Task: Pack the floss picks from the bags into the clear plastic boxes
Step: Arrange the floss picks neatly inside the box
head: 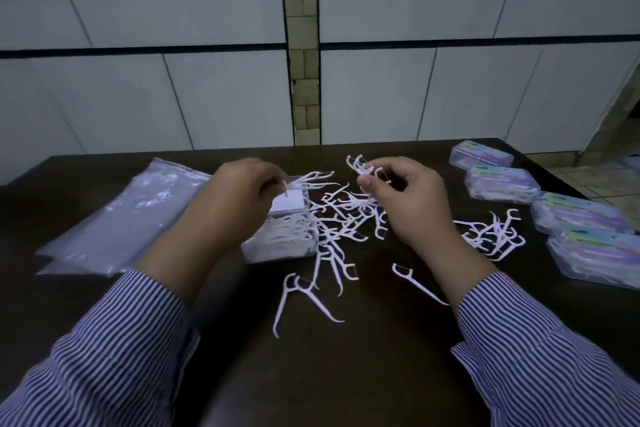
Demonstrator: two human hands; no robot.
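While loose floss picks (pixel 341 218) lie scattered across the middle of the dark surface (pixel 346 374), the open box (pixel 284 236) in use sits just left of the heap, already part filled with picks. The left hand (pixel 239 198) hovers over that box, fingers curled and pinching one pick at its mouth. The right hand (pixel 405 198) is raised above the heap, its fingers clamped on a few picks. A smaller cluster (pixel 491 234) lies to the right. Two bags (pixel 117 218) rest at far left; four filled boxes (pixel 540 208) line the right edge. Judged step: loading the current box. Next move calls for lowering each pick flat into the box, then gathering more.
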